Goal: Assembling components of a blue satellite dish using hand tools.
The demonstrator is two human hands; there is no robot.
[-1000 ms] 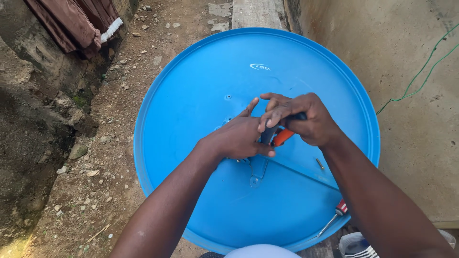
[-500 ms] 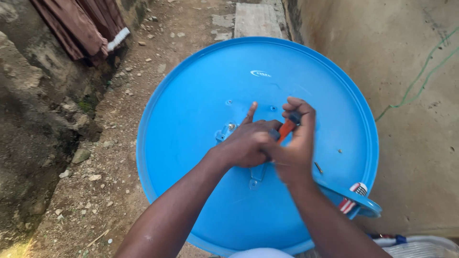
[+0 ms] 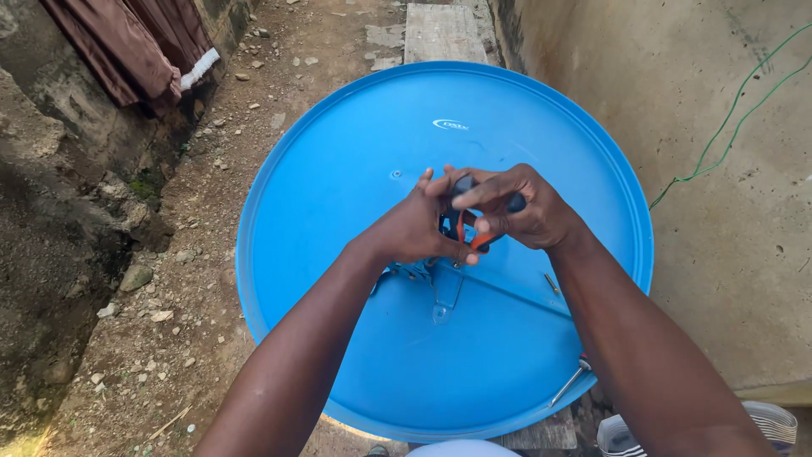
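Right now both hands meet over the middle of the blue dish [image 3: 355, 169], which lies flat on dirt ground. The right hand [image 3: 516, 207] is clenched around a pair of pliers [image 3: 474, 228] with orange-and-black handles; the tool's long axis runs roughly toward the left hand [image 3: 419, 228], nose pointing down at the dish's centre. The left hand curls around something at that centre, fingers closed, but what it grips I cannot tell; it sits touching the pliers, so both hands are equally near. Just below them a blue metal bracket [image 3: 446, 292] lies against the smooth, glossy dish. A thin metal rod [image 3: 568, 382] rests near the lower rim. Rough concrete wall [image 3: 719, 254] on the right.
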